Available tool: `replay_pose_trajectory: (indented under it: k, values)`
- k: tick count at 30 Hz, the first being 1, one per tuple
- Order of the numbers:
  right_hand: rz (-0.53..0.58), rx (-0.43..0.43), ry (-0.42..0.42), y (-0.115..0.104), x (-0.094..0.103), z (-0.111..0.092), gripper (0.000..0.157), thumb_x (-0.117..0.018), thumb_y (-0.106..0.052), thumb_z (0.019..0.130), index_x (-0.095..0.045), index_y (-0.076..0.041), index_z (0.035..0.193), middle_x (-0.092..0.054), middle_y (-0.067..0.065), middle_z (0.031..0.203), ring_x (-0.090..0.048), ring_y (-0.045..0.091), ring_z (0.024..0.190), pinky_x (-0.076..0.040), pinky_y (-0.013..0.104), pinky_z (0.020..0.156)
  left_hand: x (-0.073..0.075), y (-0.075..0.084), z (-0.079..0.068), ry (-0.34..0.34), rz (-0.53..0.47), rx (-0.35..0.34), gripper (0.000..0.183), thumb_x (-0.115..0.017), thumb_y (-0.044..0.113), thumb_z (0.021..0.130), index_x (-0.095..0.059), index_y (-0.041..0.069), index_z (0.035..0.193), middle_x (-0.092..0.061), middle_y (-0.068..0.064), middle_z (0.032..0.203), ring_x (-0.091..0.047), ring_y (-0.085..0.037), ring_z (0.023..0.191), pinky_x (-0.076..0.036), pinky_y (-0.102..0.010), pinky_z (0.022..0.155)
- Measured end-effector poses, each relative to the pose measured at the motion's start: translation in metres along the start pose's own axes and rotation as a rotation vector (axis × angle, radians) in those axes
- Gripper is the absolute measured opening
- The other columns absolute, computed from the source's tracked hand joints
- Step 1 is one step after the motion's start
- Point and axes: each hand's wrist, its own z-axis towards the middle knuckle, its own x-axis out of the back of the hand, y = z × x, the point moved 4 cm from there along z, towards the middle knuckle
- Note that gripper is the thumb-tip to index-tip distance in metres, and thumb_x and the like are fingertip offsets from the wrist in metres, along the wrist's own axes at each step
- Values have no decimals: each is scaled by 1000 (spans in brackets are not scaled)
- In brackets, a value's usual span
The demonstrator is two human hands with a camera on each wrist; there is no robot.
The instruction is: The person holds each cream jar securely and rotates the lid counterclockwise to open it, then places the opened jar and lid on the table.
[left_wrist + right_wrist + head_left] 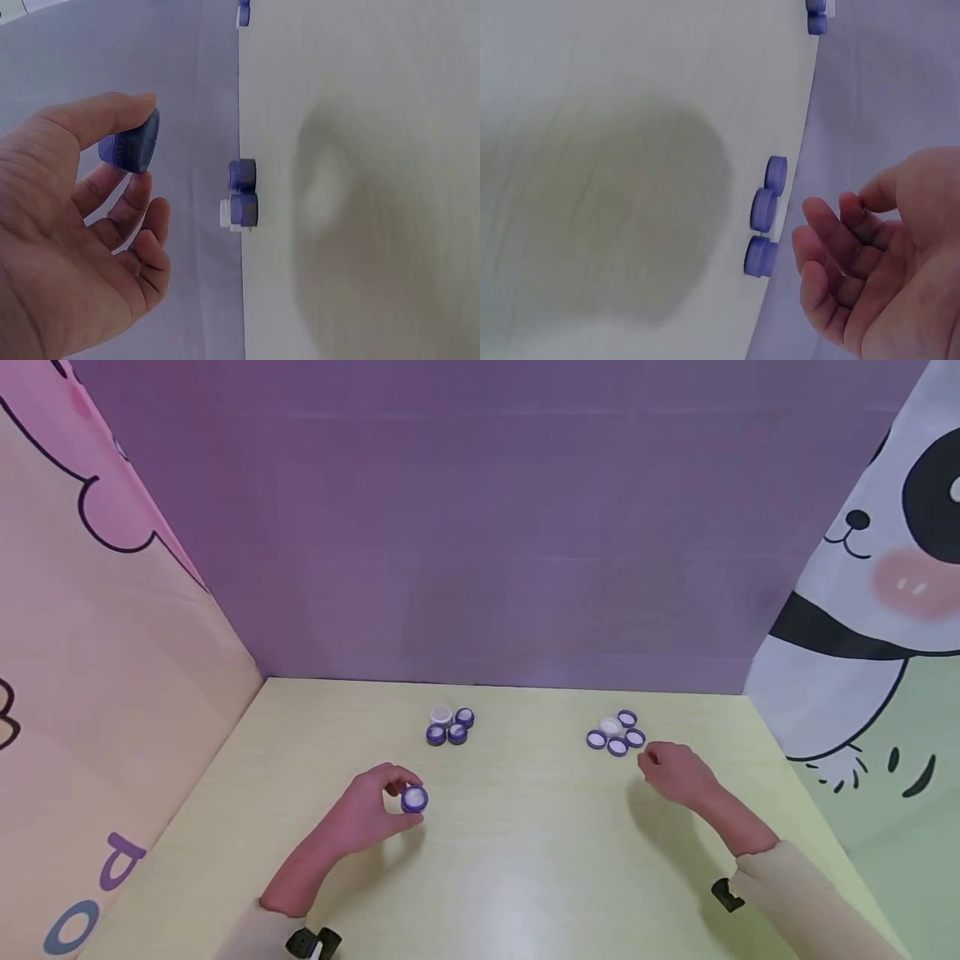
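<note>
My left hand [367, 810] pinches a round blue bottle cap [414, 799] between thumb and fingertips, held above the table. In the left wrist view the same cap [135, 146] sits between the thumb and a finger, the others loosely curled. Farther back lies a cluster of several blue caps [437, 734] around a white cap [441, 715]. My right hand [678, 772] hovers just beside a second cluster, where several blue caps [617, 746] surround a white piece [611, 727]. Its fingers are loosely curled, and the right wrist view shows nothing between them.
The pale wooden table [517, 860] runs back to a purple backdrop [487, 527]. A pink cartoon panel [112, 635] stands along the left side, a panda panel [862, 693] along the right. Dark clips [727, 895] sit at the sleeves.
</note>
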Motion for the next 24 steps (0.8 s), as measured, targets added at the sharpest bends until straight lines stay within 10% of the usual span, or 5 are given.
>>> replay_pose_trajectory:
  k: [24]
  values:
    - [-242,235,144,-44,-6,-18,7,-66,-13,88,-63,-11,82,-56,-3,75,-48,13,64,-43,31,53,26,-31,65,88,-7,122,40,-83,19,78,-63,5,110,-57,-8,92,-52,-27,90,-45,-34,72]
